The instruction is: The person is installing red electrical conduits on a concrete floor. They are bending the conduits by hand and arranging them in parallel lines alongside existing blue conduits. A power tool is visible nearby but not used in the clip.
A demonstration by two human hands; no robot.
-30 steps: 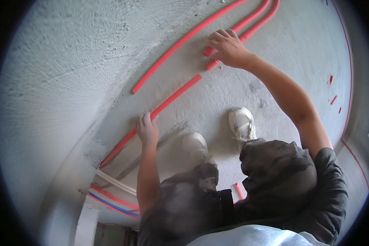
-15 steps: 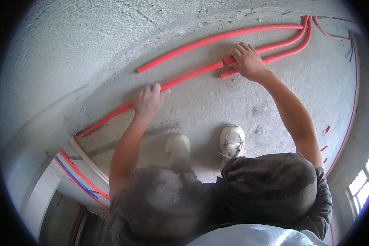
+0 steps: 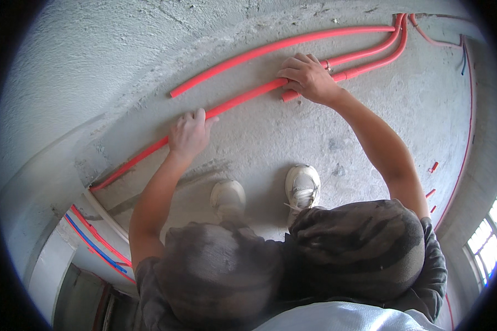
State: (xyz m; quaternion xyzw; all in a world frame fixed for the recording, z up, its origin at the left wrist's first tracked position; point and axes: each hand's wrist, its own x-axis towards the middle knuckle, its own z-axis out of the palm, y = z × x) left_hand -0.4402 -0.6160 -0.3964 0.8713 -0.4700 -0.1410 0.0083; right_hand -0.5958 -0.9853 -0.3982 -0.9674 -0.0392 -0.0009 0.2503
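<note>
Both hands press one red conduit [image 3: 243, 99] on concrete: left hand [image 3: 186, 134] fingers curled over it, right hand [image 3: 306, 77] apparently gripping (partly hidden).

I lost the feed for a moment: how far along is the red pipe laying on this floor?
Already lying: the upper red pipe beside the wall and the curved runs at far right. In hand: the left hand and right hand press the long red pipe onto the concrete floor. Left: short red offcuts lie loose at right.
</note>
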